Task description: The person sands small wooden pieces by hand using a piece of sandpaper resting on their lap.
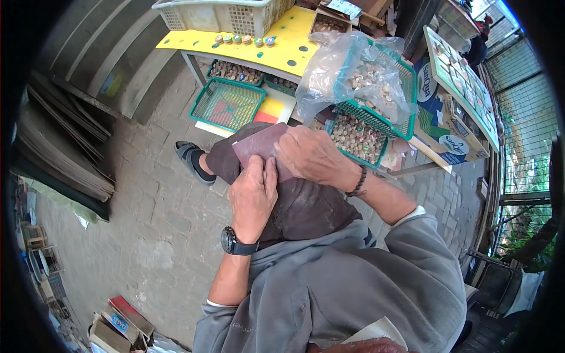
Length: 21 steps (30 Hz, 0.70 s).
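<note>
A reddish-brown sheet of sandpaper (254, 144) lies across my thigh, over dark trousers. My left hand (253, 191), below a black wristwatch, pinches the sheet's near edge between thumb and fingers. Against the sheet's right side presses my right hand (312, 154), its fingers curled closed; whatever they hold, if anything, is hidden beneath them. Just beyond the right hand stand a green basket of small round wooden pieces (360, 136) and a larger green basket (406, 88) with clear plastic (329, 70) and more pieces.
A yellow table (288, 29) carries a pale crate (241, 20) and a row of small painted discs (247, 40). A green tray (226, 105) sits low before it. Cardboard boxes (444, 117) stand right, stacked sheets (59, 147) left.
</note>
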Motion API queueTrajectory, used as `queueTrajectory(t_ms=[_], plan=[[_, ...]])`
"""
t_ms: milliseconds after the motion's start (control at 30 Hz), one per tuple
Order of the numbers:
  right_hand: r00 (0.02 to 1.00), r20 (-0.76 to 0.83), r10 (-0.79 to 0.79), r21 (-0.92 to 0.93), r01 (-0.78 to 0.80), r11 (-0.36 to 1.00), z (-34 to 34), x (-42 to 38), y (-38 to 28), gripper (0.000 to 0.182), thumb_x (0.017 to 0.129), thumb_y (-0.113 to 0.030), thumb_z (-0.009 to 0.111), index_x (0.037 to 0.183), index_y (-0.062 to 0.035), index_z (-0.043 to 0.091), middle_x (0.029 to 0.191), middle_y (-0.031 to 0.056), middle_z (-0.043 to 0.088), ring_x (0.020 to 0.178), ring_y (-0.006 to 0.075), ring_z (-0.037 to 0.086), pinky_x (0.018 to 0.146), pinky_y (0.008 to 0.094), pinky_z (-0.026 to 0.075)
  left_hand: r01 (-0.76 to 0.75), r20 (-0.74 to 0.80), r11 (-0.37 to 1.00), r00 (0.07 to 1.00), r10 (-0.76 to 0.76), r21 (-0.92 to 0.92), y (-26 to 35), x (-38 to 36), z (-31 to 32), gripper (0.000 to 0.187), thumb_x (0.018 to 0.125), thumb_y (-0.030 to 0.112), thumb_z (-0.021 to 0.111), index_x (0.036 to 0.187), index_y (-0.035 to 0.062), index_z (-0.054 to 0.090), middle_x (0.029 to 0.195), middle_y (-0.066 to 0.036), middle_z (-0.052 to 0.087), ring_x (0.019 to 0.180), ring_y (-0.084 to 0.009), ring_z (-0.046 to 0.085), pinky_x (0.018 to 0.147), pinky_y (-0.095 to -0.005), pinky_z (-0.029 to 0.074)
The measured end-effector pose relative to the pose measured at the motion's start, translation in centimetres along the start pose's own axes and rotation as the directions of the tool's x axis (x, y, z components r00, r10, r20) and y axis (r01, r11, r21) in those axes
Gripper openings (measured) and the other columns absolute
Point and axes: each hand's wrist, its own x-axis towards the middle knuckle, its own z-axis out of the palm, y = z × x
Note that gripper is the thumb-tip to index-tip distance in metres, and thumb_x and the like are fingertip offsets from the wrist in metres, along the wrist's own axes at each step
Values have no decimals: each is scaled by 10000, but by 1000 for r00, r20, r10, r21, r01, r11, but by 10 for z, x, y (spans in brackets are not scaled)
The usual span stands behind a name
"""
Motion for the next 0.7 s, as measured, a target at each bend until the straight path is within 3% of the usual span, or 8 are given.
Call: queueTrajectory(t_ms=[133,200,233,300,400,500,700], plan=[[997,3,74,54,-75,996,-4,-2,-9,180,824,-179,644,764,-91,498,713,62,469,681,211,564,539,342,457,9,15,1000,1000,-10,18,3,1,-2,242,961,164,645,820,42,492,627,-189,565,593,-394,606,515,-459,448],[994,106,-26,-21,29,999,-11,-8,-18,185,835,-167,652,765,-86,501,714,72,474,669,237,564,543,357,465,6,16,1000,1000,-6,16,2,-2,-2,243,962,166,644,820,41,492,629,-189,567,595,-394,607,518,-459,451],[994,104,-29,-22,31,999,-12,-11,-18,185,835,-167,652,765,-86,501,714,72,474,669,237,564,543,357,465,10,20,1000,1000,-10,9,1,-6,-1,244,964,171,641,820,41,493,630,-188,569,597,-395,607,518,-462,453],[991,106,79,171,-96,981,-13,-19,-20,183,871,-151,669,771,-76,535,739,78,465,692,250,532,522,376,422,17,32,1000,999,-17,0,0,-8,-1,246,966,177,638,821,41,494,632,-188,572,598,-396,607,519,-464,455],[996,49,76,99,-81,992,-5,-7,-8,185,842,-175,652,771,-81,510,738,71,481,703,233,563,534,358,464,-6,12,1000,1000,6,12,2,-3,0,245,961,168,644,818,41,490,629,-193,564,597,-401,602,516,-466,450],[992,16,121,98,-122,988,-5,-7,-20,208,854,-155,697,757,-74,532,742,75,459,694,249,524,525,368,424,4,13,1000,1000,-4,13,0,-2,-4,241,959,159,647,823,41,486,624,-195,555,595,-403,597,512,-463,444],[999,41,-21,90,17,996,-10,-4,-8,218,865,-165,698,765,-64,533,746,80,462,716,245,527,526,364,423,15,16,1000,1000,-15,-18,1,-3,-3,247,962,161,646,820,40,485,619,-199,544,590,-401,594,508,-460,440]])
